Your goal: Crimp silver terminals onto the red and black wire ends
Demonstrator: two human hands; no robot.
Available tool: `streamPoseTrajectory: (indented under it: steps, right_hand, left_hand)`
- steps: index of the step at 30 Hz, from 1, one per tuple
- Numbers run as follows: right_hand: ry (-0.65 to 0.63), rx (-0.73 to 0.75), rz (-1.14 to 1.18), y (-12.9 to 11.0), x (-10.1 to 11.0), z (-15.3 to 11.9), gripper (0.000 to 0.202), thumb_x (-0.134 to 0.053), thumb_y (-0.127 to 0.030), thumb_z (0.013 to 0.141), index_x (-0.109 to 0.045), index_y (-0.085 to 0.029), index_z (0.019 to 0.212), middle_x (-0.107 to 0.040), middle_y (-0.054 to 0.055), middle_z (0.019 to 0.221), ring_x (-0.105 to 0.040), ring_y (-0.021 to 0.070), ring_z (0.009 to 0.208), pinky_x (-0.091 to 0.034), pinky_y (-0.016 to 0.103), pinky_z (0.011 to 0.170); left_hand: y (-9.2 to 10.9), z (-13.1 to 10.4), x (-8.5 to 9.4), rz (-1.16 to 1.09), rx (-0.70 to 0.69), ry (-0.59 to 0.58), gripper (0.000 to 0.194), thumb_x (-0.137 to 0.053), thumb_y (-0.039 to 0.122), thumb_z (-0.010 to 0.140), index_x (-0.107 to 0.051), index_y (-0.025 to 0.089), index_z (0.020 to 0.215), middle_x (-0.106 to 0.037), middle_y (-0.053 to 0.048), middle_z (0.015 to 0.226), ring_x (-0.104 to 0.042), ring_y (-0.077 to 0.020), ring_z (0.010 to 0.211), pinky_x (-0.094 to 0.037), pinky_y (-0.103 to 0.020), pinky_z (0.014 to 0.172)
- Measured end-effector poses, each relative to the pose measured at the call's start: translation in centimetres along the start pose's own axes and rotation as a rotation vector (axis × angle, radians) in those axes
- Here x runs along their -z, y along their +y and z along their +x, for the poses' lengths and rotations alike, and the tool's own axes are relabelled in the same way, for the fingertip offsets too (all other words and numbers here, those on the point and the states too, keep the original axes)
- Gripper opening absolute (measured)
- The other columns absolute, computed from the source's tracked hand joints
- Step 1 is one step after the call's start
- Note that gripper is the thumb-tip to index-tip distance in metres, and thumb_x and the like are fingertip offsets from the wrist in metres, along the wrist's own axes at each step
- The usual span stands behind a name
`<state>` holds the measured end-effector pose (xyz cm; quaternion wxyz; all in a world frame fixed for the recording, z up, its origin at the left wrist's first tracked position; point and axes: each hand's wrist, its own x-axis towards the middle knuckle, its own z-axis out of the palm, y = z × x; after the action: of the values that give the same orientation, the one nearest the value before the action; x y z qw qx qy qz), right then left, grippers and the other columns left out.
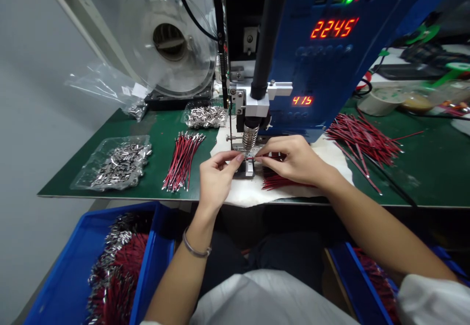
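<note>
My right hand (293,161) pinches a thin red-and-black wire (250,158) between thumb and fingertips, its end over a small metal fixture (249,169). From the other side, my left hand (216,175) reaches the same fixture, thumb and forefinger pressed together; whatever small part is between them is hidden. Just above the fingertips stands a soldering head (250,136) with a coiled spring. Under my right hand a bundle of red-and-black wires (275,181) lies on a white cloth (238,195).
Behind stands a blue machine (316,70) with lit red digits. To the left are wires with metal ends (183,161) and a bag of metal parts (119,166). A loose wire pile (367,139) lies right. Below left, a blue bin (73,261) holds more wires.
</note>
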<state>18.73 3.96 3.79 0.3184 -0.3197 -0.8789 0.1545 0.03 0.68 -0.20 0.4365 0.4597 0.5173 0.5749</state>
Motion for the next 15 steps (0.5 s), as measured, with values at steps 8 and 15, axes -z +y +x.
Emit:
streamPoseTrajectory:
  steps: [8, 15]
  right_hand:
    - [0.029, 0.004, -0.016, -0.09, 0.0, 0.05, 0.013, -0.061, -0.016, 0.084, -0.074, -0.013, 0.085, -0.071, 0.007, 0.079, -0.064, 0.0147, 0.07, -0.047, 0.024, 0.064]
    - [0.054, 0.004, -0.016, 0.02, -0.12, 0.09, 0.014, -0.061, -0.015, 0.083, -0.075, -0.012, 0.086, -0.072, 0.007, 0.079, -0.065, 0.015, 0.07, -0.047, 0.024, 0.064]
  left_hand:
    - [-0.16, -0.07, -0.04, 0.003, -0.026, 0.019, 0.023, -0.077, 0.035, 0.069, -0.078, 0.018, 0.085, -0.068, -0.003, 0.067, -0.043, -0.0078, 0.051, -0.034, -0.023, 0.05]
    - [-0.09, -0.09, -0.01, 0.002, -0.041, 0.017, 0.022, -0.078, 0.033, 0.069, -0.077, 0.016, 0.084, -0.067, -0.003, 0.067, -0.04, -0.0067, 0.049, -0.031, -0.022, 0.047]
